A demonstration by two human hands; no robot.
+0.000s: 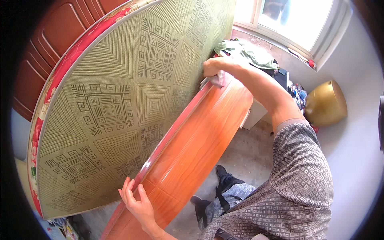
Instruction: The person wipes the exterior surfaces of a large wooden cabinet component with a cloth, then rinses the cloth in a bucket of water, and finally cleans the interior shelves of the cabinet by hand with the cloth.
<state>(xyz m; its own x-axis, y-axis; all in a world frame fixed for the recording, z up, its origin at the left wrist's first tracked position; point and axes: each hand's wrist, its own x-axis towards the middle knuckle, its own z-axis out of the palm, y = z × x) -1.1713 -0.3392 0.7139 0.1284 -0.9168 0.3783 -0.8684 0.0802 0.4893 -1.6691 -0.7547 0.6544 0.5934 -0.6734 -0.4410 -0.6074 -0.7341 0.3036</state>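
Note:
A long panel [192, 150] with orange wood grain and a reddish edge strip slants across the view in front of me. My right hand [213, 68] reaches to its far end and grips a pale, crumpled cloth [218, 79] against the edge strip. At the near end, my left hand [137, 199] is held over the same strip, fingers apart and nothing in them. Whether its fingers touch the strip I cannot tell. Just left of the panel, a mattress [121, 147] with a woven geometric face and red floral side stands on its edge.
Reddish-brown cabinet doors [61, 30] rise behind the mattress. Folded fabric [255, 54] is piled below the window [295, 22]. A gold-coloured rounded container [325, 103] sits by the right wall. My feet are on the concrete floor [240, 153], right of the panel.

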